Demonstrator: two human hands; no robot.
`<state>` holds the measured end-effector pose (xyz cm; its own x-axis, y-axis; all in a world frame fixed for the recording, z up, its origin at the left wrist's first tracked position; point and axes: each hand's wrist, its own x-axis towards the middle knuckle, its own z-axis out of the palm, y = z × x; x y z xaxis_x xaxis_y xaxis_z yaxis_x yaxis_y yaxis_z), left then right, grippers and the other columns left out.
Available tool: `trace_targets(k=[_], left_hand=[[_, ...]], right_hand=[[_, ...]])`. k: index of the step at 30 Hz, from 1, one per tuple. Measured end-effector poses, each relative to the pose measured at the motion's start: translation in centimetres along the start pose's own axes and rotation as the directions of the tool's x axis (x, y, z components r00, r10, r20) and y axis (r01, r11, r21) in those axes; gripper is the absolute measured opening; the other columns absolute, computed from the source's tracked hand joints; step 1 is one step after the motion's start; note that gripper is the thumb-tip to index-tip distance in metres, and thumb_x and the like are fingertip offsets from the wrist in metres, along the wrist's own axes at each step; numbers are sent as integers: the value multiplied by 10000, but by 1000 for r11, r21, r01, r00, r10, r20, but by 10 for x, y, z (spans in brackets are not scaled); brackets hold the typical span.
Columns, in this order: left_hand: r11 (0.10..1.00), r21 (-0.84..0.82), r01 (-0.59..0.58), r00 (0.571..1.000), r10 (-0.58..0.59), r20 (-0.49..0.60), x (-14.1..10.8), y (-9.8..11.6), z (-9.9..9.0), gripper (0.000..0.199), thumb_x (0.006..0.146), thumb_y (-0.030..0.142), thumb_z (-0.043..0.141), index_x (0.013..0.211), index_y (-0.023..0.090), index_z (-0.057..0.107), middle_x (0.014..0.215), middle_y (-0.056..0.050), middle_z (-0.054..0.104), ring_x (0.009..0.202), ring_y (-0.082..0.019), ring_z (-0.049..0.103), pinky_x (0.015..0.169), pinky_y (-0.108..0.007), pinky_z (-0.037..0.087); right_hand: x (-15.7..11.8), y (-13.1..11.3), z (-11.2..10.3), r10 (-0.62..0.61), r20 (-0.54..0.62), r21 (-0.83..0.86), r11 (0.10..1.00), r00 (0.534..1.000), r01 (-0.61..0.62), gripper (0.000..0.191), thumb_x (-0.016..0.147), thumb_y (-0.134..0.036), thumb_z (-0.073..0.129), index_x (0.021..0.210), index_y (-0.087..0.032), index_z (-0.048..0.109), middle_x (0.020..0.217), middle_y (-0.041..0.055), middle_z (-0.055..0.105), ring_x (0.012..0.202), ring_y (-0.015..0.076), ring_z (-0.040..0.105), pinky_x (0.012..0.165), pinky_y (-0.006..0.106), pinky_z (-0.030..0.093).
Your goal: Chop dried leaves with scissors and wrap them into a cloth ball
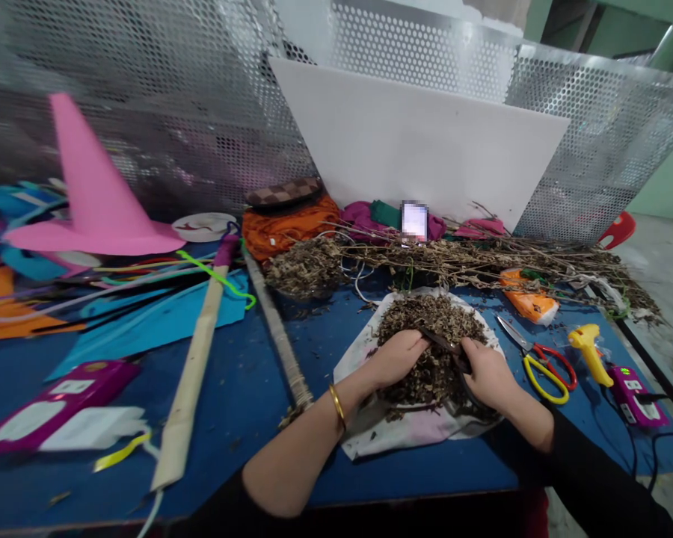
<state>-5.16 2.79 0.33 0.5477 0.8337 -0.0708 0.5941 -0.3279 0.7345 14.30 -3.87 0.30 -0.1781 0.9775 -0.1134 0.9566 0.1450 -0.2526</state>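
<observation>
A heap of dried, crumbled leaves (437,317) lies on a white cloth (420,444) on the blue table. My right hand (487,373) is closed around the dark handles of a pair of scissors (442,341), whose blades point left over the heap. My left hand (401,356), below a gold bangle, meets the blade tips with its fingers drawn together. What its fingers hold, if anything, is too small to make out.
Red-and-yellow-handled scissors (541,366), a yellow glue gun (591,351) and a purple power strip (636,400) lie to the right. Dry stalks (471,258) span the back. Leftward are wooden sticks (194,373), a pink pointed hat (93,194) and another purple power strip (61,400).
</observation>
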Motion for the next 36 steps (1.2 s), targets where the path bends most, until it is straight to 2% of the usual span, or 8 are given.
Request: trace_targets(k=[4, 10, 13, 16, 22, 26, 32, 36], left_hand=[[1000, 5, 0, 1000, 0, -4, 0, 0, -2, 342, 908, 322, 347, 798, 169, 631, 883, -63, 697, 828, -194, 592, 800, -298, 451], [998, 47, -28, 999, 27, 24, -1, 2, 1, 343, 914, 320, 341, 795, 176, 629, 887, -77, 694, 887, -210, 599, 838, -302, 437], [996, 93, -18, 999, 16, 29, -1, 3, 3, 349, 917, 331, 331, 772, 174, 608, 877, -81, 688, 849, -208, 602, 807, -306, 443], [992, 124, 1, 1000, -3, 13, -1, 5, 0, 348, 915, 343, 325, 768, 173, 590, 862, -84, 677, 814, -211, 599, 789, -322, 449], [992, -120, 26, 995, -38, -97, -4, 3, -15, 391, 895, 384, 380, 1110, 155, 612, 1182, -102, 642, 1136, -236, 541, 993, -335, 402], [966, -258, 21, 994, -47, -94, -3, -4, -19, 469, 869, 363, 401, 1246, 132, 558, 1299, -94, 580, 1232, -246, 484, 1065, -362, 356], [935, -355, 16, 1000, -19, -4, -5, 1, -13, 374, 833, 294, 418, 1099, 153, 640, 1153, -56, 662, 1091, -214, 561, 996, -319, 410], [943, -323, 79, 997, -72, 34, -8, 8, -11, 333, 834, 271, 398, 998, 148, 661, 1019, -35, 699, 1011, -195, 569, 937, -304, 441]], right_hand=[[1, 2, 0, -11, 1, 19, 1000, 1000, 11, 206, 810, -177, 467, 1013, -194, 498, 968, 69, 632, 856, 183, 579, 671, 252, 333], [-2, 1, -1, -11, -47, -3, 1000, 999, 11, 291, 826, -271, 496, 1103, -184, 484, 1022, 86, 613, 829, 192, 576, 656, 264, 329], [-1, 2, -1, -19, 0, 9, 1000, 1000, 19, 219, 820, -220, 492, 1037, -192, 508, 964, 73, 629, 827, 186, 573, 657, 258, 322], [1, 6, 1, -5, -15, 65, 998, 1000, 6, 177, 820, -192, 490, 995, -192, 519, 935, 65, 641, 810, 177, 571, 654, 250, 315], [0, 9, -5, 24, -114, 208, 978, 993, 0, 184, 862, -327, 504, 996, -203, 509, 935, 47, 627, 797, 175, 561, 646, 243, 316], [-3, 4, -9, -13, -93, 198, 980, 996, 32, 255, 829, -385, 559, 1008, -210, 510, 954, 41, 600, 789, 171, 548, 648, 244, 317], [-3, 0, -6, -27, -87, 155, 987, 996, 41, 295, 831, -408, 558, 1034, -198, 510, 962, 47, 594, 809, 177, 551, 660, 248, 321], [-3, 1, -4, -44, -94, 133, 989, 995, 57, 199, 839, -328, 531, 988, -196, 518, 934, 46, 608, 789, 172, 553, 644, 245, 309]])
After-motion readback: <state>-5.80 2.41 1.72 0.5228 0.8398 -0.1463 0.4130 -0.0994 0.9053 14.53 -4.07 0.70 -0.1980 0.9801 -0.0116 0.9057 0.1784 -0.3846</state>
